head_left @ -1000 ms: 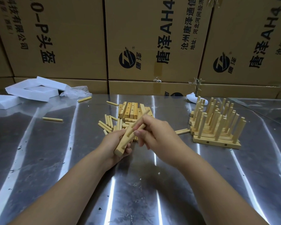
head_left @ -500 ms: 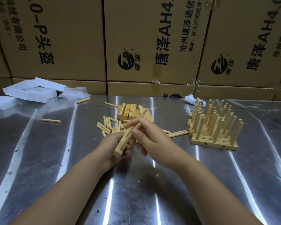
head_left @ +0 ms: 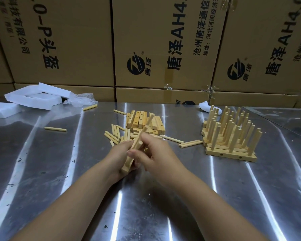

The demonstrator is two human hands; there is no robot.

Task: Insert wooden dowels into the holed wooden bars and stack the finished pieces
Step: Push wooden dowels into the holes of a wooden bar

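My left hand (head_left: 117,154) grips a holed wooden bar (head_left: 127,165) that tilts up and away over the table's middle. My right hand (head_left: 154,154) pinches a dowel (head_left: 139,144) against the bar's upper face; another dowel (head_left: 149,121) sticks up from the bar's far end. Just behind my hands lie a pile of bare bars (head_left: 142,120) and several loose dowels (head_left: 114,134). To the right stands the stack of finished pieces (head_left: 230,136), its dowels pointing up.
The steel table (head_left: 59,171) carries stray dowels at the left (head_left: 55,129) and back (head_left: 89,107), and two beside the stack (head_left: 190,143). White foam pieces (head_left: 36,99) and plastic wrap lie at the back left. Cardboard boxes (head_left: 163,46) wall off the rear.
My right hand has slid down the bar toward me, bringing a dowel to its near half. The bar now stands a little steeper in my left hand.
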